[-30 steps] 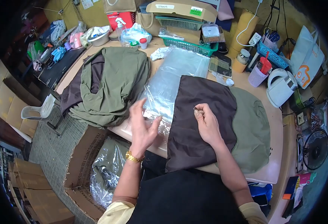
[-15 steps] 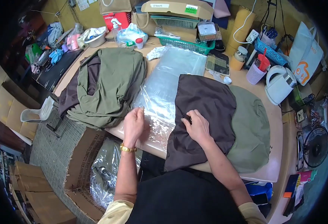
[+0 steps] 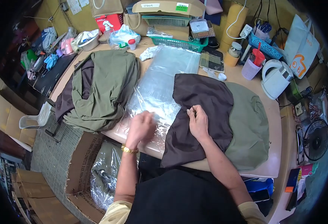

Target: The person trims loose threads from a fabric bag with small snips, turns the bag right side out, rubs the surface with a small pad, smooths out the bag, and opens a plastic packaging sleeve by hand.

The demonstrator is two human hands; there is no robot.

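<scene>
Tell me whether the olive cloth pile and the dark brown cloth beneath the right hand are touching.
Apart: the head view shows clear plastic across the gap between the olive cloth pile and the dark brown cloth.

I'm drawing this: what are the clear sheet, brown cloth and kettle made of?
The clear sheet looks like glossy plastic: see-through with bright glints. The brown cloth seems smooth fabric, maybe nylon: faint sheen, soft folds. The kettle is probably plastic, evenly white; its shiny band may be metal.
</scene>
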